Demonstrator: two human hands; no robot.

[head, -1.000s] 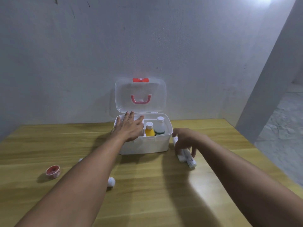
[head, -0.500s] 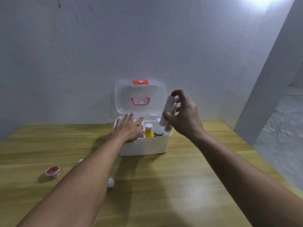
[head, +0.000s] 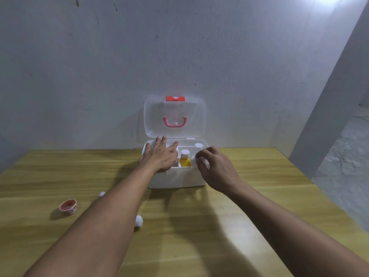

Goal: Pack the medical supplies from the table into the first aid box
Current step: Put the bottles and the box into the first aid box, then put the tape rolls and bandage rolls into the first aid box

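Observation:
The white first aid box (head: 179, 178) stands open at the back of the wooden table (head: 199, 226), its clear lid (head: 191, 120) upright against the wall. Inside stand a yellow bottle (head: 185, 160) and a white-capped bottle (head: 198, 145). My left hand (head: 159, 156) lies flat over the box's left half. My right hand (head: 216, 170) is at the box's right front corner, fingertips pinched on a white tube (head: 194, 159) that is lowered into the right compartment. A red tape roll (head: 68, 206) and two white cotton balls (head: 139, 220) (head: 102, 194) lie on the table to the left.
A grey wall rises right behind the box. The table's right edge (head: 311, 188) drops to a concrete floor beside a wall corner. My forearms cross the near part of the table.
My right hand picked up the white tubes from the table right of the box, lifted them above it, and has now brought them down into the right compartment. The left hand stayed on the box.

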